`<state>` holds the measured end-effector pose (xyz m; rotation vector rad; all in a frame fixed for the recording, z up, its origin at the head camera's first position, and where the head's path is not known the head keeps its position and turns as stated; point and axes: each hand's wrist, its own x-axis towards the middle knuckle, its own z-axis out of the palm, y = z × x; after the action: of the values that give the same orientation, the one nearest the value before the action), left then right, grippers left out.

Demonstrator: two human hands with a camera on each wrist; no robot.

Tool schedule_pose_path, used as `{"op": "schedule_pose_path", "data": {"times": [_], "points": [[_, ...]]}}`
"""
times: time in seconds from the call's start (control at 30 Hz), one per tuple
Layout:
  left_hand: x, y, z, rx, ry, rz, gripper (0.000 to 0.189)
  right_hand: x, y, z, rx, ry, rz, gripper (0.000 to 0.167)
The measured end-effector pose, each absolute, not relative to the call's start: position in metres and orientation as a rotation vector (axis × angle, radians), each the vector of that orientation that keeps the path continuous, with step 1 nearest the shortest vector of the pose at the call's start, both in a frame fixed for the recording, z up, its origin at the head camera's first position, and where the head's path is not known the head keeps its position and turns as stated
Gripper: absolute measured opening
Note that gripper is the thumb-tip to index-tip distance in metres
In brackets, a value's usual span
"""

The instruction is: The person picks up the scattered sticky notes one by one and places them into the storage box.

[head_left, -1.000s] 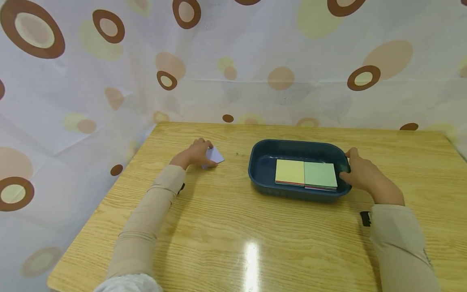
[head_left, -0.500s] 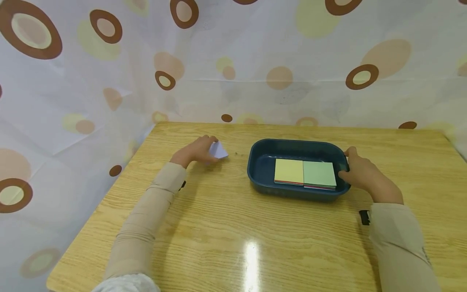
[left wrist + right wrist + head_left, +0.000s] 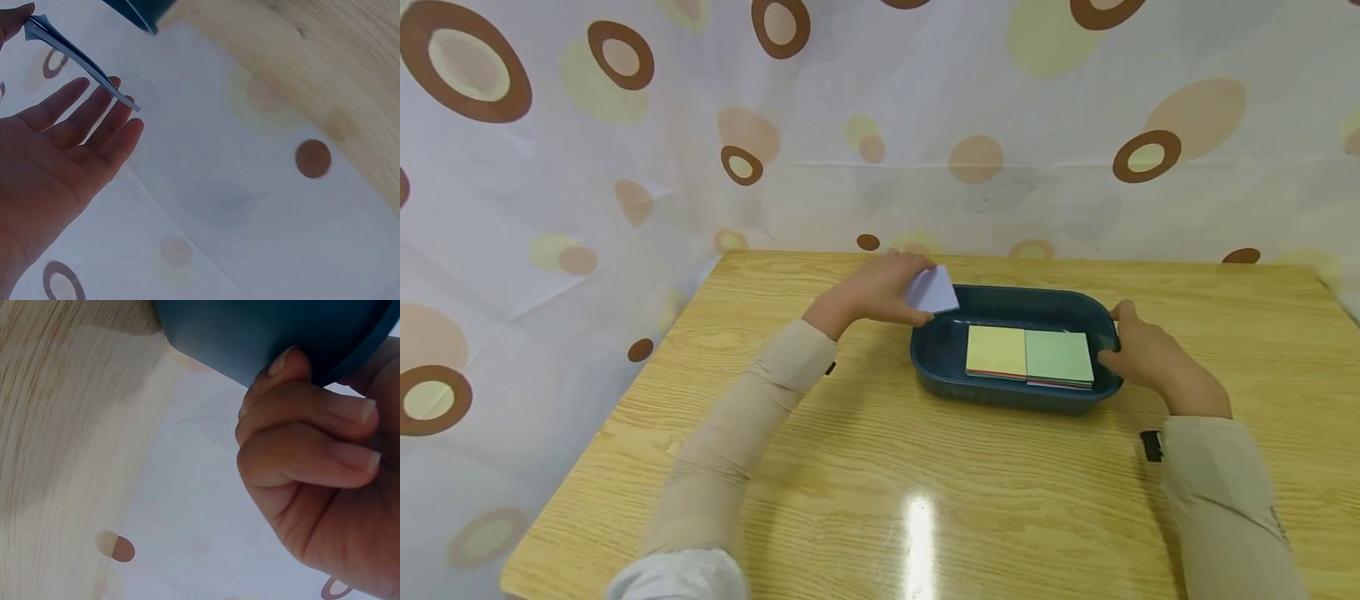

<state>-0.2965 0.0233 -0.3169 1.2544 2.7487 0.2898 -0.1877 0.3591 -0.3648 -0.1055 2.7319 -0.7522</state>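
Observation:
My left hand (image 3: 883, 290) pinches a thin stack of lavender square paper (image 3: 932, 292) above the left rim of a dark blue plastic tub. In the left wrist view the paper (image 3: 81, 61) is seen edge-on and slightly bowed, between the thumb and the fingertips. The tub (image 3: 936, 379) rests on the table. Two square paper stacks lie side by side in it, one with yellow (image 3: 996, 352) on top and one with pale green (image 3: 1058, 358). At the tub's right end my right hand (image 3: 1157, 362) grips the rim, thumb inside; the right wrist view shows curled fingers against the outer wall (image 3: 250, 337).
The wooden table (image 3: 865, 467) spreads around the tub, with a bright light reflection near its front. A white curtain (image 3: 925, 192) with brown and yellow ovals hangs behind the table and along its left side.
My left hand has lifted the lavender paper off the left part of the table and carried it right, to the tub's left rim. The right hand and the tub stay in place.

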Motion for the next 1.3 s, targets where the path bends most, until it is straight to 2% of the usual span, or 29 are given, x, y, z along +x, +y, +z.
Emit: {"op": "schedule_pose_path", "data": {"times": [0.2, 0.47, 0.93, 1.3], "points": [[-0.285, 0.072, -0.319, 1.335, 2.639, 0.115, 0.074, -0.188, 0.362, -0.366, -0.098, 2.741, -0.742, 0.063], [-0.285, 0.110, -0.346, 1.333, 2.538, -0.005, 0.071, -0.189, 0.363, -0.369, -0.107, 2.742, -0.755, 0.062], [-0.287, 0.132, -0.373, 1.322, 2.428, -0.094, 0.072, -0.186, 0.361, -0.368, -0.104, 2.737, -0.780, 0.063], [-0.286, 0.133, -0.374, 1.321, 2.430, -0.118, 0.072, -0.185, 0.359, -0.364, -0.100, 2.745, -0.782, 0.064]]}}
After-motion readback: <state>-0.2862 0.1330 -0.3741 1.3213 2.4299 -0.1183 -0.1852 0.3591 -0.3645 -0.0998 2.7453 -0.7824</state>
